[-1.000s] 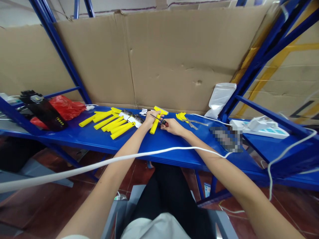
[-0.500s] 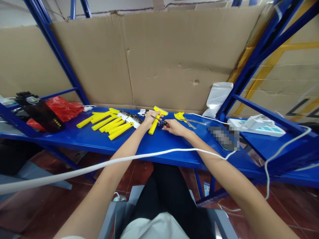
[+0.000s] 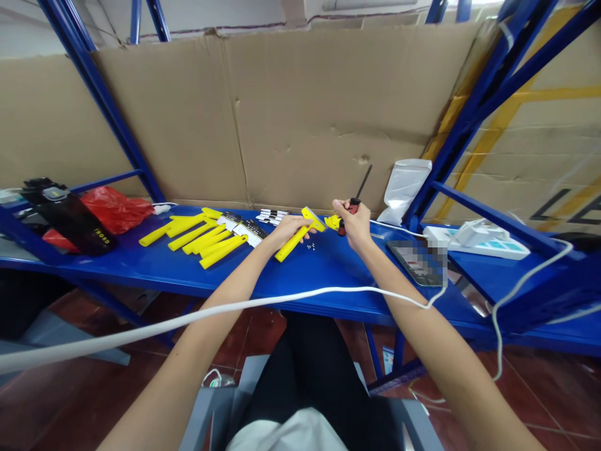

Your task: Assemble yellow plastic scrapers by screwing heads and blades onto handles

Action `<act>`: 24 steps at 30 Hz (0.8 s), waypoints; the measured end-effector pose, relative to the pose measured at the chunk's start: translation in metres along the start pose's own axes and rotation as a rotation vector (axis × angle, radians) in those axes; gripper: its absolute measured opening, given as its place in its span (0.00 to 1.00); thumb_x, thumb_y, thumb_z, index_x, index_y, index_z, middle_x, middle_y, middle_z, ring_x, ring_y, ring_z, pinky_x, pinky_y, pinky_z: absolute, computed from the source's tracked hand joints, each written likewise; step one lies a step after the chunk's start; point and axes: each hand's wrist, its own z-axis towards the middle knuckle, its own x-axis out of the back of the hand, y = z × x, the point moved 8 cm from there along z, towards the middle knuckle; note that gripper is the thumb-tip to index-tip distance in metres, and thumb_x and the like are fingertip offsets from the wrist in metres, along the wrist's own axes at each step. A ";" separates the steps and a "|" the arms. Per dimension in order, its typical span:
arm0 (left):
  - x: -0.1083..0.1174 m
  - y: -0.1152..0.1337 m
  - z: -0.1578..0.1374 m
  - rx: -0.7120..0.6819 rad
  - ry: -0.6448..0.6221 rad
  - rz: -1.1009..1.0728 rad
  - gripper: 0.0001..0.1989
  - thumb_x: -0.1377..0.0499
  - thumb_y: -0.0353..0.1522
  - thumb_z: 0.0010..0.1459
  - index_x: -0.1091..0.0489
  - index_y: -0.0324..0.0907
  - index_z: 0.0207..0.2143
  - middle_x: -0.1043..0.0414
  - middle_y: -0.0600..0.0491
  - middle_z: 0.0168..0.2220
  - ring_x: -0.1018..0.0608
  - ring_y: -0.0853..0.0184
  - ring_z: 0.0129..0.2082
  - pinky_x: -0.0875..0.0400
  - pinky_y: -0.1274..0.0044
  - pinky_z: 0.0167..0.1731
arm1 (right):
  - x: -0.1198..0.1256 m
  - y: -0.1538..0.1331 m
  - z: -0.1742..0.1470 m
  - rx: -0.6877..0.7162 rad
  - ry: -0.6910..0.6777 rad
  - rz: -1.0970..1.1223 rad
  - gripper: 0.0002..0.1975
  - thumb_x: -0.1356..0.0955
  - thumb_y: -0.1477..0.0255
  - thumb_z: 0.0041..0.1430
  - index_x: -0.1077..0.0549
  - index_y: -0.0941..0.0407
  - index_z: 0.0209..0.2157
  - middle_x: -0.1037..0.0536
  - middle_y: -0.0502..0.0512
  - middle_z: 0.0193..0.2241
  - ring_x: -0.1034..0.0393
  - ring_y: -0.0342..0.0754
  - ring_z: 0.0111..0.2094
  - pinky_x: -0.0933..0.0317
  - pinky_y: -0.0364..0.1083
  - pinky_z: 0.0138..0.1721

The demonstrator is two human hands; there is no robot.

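My left hand (image 3: 290, 230) is closed around a yellow scraper (image 3: 292, 243), whose wide head with a metal edge points up and to the right. In my right hand (image 3: 355, 222) is a screwdriver (image 3: 362, 183) with a red and black handle, its dark shaft tilted upward. Several tiny screws (image 3: 310, 247) lie on the blue shelf just right of the scraper. Behind my right hand are yellow scraper parts (image 3: 332, 222), partly hidden by it. To the left lie several yellow handles (image 3: 224, 250) beside black-and-white packets (image 3: 251, 232).
A black bottle (image 3: 70, 216) and a red plastic bag (image 3: 115, 210) stand at the left. On the right are a phone (image 3: 416, 263), a white power strip (image 3: 479, 241) and a white pouch (image 3: 404, 188). A white cable (image 3: 282, 296) crosses in front of my forearms. Cardboard (image 3: 300, 119) backs the shelf.
My right hand has lifted the screwdriver off the scraper and swung its shaft upward to the right. The scraper has turned in my left hand, and small screws now show on the shelf.
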 end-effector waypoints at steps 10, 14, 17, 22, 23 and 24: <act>-0.034 -0.002 -0.015 -0.020 -0.262 0.104 0.11 0.27 0.36 0.64 0.17 0.35 0.37 0.12 0.35 0.39 0.17 0.64 0.25 0.27 0.78 0.20 | -0.015 0.018 -0.003 0.031 -0.257 -0.341 0.28 0.24 0.42 0.54 0.35 0.50 0.30 0.16 0.59 0.36 0.25 0.53 0.39 0.31 0.51 0.45; -0.038 -0.004 -0.016 -0.010 -0.265 0.125 0.13 0.25 0.38 0.62 0.17 0.35 0.35 0.12 0.35 0.38 0.17 0.64 0.24 0.27 0.77 0.19 | -0.021 0.019 -0.007 0.070 -0.358 -0.526 0.24 0.25 0.47 0.57 0.31 0.51 0.28 0.17 0.58 0.32 0.30 0.51 0.32 0.36 0.51 0.39; -0.039 -0.005 -0.016 0.001 -0.243 0.125 0.13 0.25 0.37 0.62 0.17 0.35 0.35 0.12 0.36 0.38 0.17 0.65 0.23 0.28 0.77 0.19 | -0.021 0.018 -0.008 0.065 -0.377 -0.537 0.23 0.24 0.49 0.55 0.31 0.52 0.28 0.18 0.56 0.31 0.29 0.50 0.33 0.36 0.50 0.39; -0.040 -0.001 -0.018 0.004 -0.238 0.107 0.09 0.28 0.33 0.64 0.17 0.34 0.36 0.12 0.37 0.37 0.18 0.66 0.22 0.29 0.77 0.18 | -0.018 0.023 -0.007 -0.020 -0.347 -0.389 0.28 0.21 0.46 0.47 0.34 0.51 0.28 0.16 0.58 0.34 0.24 0.53 0.37 0.33 0.50 0.40; -0.041 0.000 -0.019 0.006 -0.237 0.105 0.08 0.28 0.33 0.64 0.17 0.34 0.36 0.12 0.37 0.37 0.18 0.65 0.22 0.29 0.77 0.18 | -0.019 0.024 -0.007 -0.036 -0.349 -0.360 0.30 0.20 0.45 0.46 0.34 0.51 0.28 0.15 0.59 0.35 0.23 0.53 0.38 0.33 0.50 0.40; -0.041 0.001 -0.020 0.010 -0.234 0.107 0.08 0.28 0.33 0.64 0.17 0.34 0.36 0.12 0.37 0.37 0.18 0.65 0.23 0.29 0.77 0.19 | -0.019 0.025 -0.008 -0.049 -0.355 -0.340 0.31 0.19 0.44 0.44 0.34 0.51 0.28 0.15 0.59 0.35 0.23 0.54 0.38 0.32 0.50 0.40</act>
